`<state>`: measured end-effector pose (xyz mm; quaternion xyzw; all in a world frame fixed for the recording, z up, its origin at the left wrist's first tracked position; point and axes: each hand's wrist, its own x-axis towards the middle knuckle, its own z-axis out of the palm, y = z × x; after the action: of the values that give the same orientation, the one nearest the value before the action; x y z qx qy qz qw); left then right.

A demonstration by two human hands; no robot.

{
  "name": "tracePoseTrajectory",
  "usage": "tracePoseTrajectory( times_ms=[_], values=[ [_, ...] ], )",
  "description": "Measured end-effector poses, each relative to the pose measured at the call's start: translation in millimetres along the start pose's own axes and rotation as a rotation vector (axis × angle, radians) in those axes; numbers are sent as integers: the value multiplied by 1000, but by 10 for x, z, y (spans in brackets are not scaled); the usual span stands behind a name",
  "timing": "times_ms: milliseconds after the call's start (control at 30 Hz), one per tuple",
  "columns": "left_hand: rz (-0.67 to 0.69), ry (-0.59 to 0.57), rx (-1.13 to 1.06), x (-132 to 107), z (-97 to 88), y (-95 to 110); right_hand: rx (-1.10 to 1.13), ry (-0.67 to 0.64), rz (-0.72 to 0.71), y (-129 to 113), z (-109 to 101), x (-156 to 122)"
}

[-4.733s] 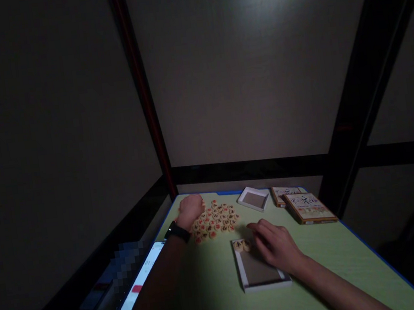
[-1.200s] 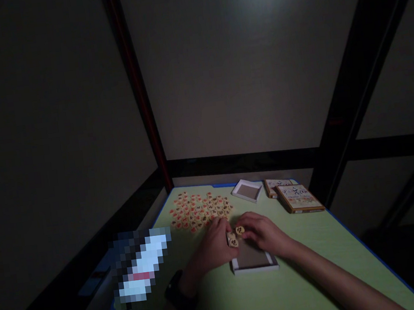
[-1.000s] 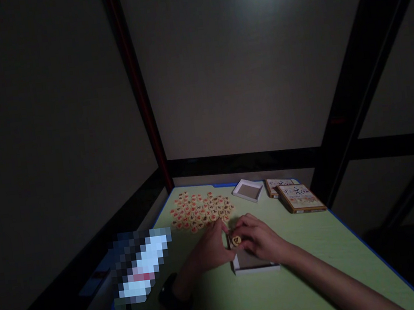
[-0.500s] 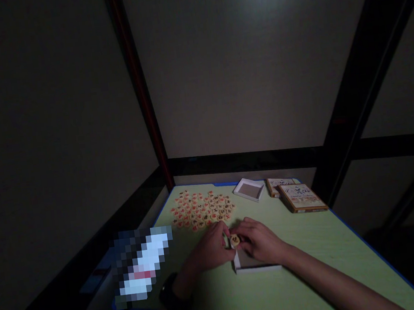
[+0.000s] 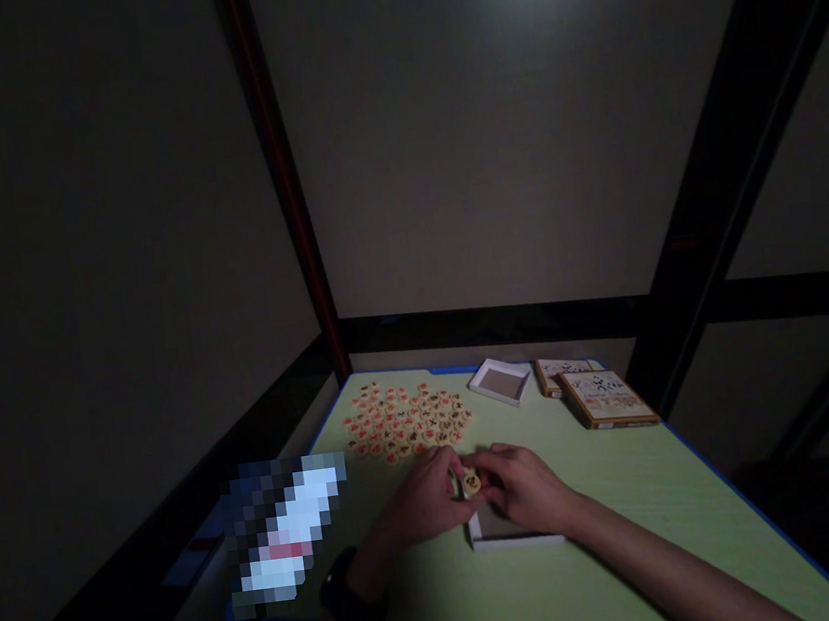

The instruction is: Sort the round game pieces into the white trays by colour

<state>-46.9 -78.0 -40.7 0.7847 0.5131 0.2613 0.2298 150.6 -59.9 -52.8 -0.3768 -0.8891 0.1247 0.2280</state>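
A round Chinese chess piece (image 5: 471,483) with a dark character faces up between my hands. My right hand (image 5: 522,484) pinches it from the right with thumb and index finger. On its left, my left hand (image 5: 429,495) is curled, its thumb and index fingertip close to the piece and the box corner; what its fingers hold is hidden. Beneath both hands lies a shallow white-rimmed box (image 5: 518,540) with a grey-brown bottom, its far part covered by my right hand. Beyond my left hand, many loose Chinese chess pieces (image 5: 405,420), red and black marked, lie spread on the table.
A second shallow white box part (image 5: 500,382) lies at the table's far edge. Right of it, two printed boxes (image 5: 607,398) overlap. A blurred bright screen (image 5: 291,532) is at the left edge of the green table (image 5: 681,509). Walls stand behind and left.
Both hands stay over the box at nearly the same place. My right hand has shifted very slightly, and the piece's face shows a little more clearly.
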Motion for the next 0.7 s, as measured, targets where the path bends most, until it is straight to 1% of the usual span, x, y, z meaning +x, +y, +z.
tracePoseTrajectory(
  times_ms=[100,167,267,333,400,467,500,567,633,700],
  values=[
    [-28,-7,11,20,-117,-20,38,-8,20,-13,-50,-2],
    [-49,7,73,69,-222,-75,58,-5,41,-25,-87,-1],
    [-62,61,292,190,-363,-213,91,49,74,-29,-125,-8],
    [-115,64,458,280,-421,-309,104,108,103,-6,-143,-12],
    [-167,43,581,354,-442,-379,82,162,127,39,-171,10],
    [-183,24,640,401,-432,-418,12,183,155,91,-220,93],
    [-179,18,650,413,-419,-428,-36,167,171,113,-252,166],
    [-177,6,652,415,-386,-436,-156,70,204,140,-319,381],
    [-174,7,645,397,-358,-431,-296,-85,216,141,-368,666],
    [-164,22,636,369,-346,-419,-341,-138,231,127,-375,976]
  ],
)
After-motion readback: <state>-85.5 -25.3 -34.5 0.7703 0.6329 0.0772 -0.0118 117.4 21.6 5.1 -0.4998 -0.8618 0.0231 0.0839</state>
